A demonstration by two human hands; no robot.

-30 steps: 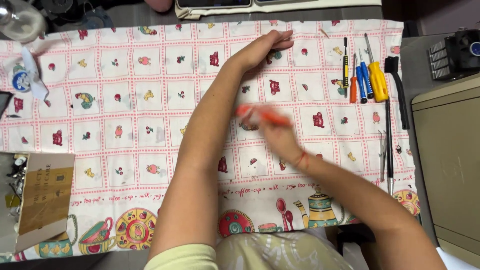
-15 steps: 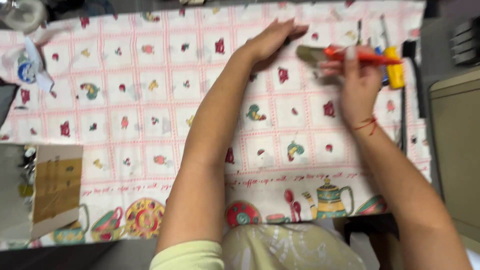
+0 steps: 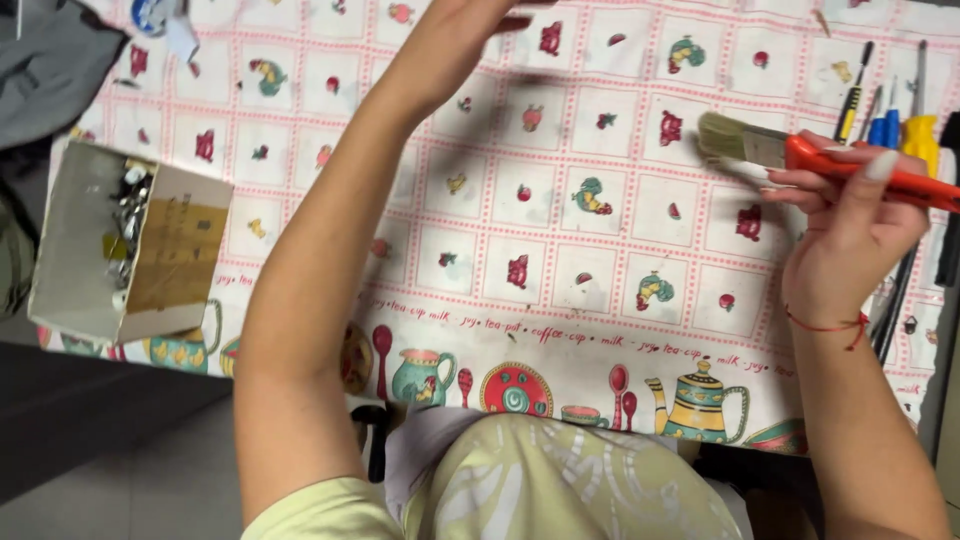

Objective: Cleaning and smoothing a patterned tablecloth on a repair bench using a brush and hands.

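— How are the arms lying?

— The left arm is stretching from the lower left of the frame up toward the top centre, over the patterned cloth (image 3: pixel 560 290). The left hand (image 3: pixel 478 12) is running off the top edge, so I cannot tell whether its fingers are spread or curled. The right forearm is rising along the right side, a red thread around the wrist.

— And the right hand?

— The right hand (image 3: pixel 850 235) is sitting at the right of the frame, fingers curled and pinching the orange handle of a paintbrush (image 3: pixel 800 155) — the brush is lying almost level, its bristles pointing left, held above the cloth.

— What is lying around it?

— Screwdrivers (image 3: pixel 895 125) are resting on the cloth just behind the brush, in the upper right. A cardboard box (image 3: pixel 150 260) holding small metal parts is sitting at the left edge of the cloth, well apart from both hands.
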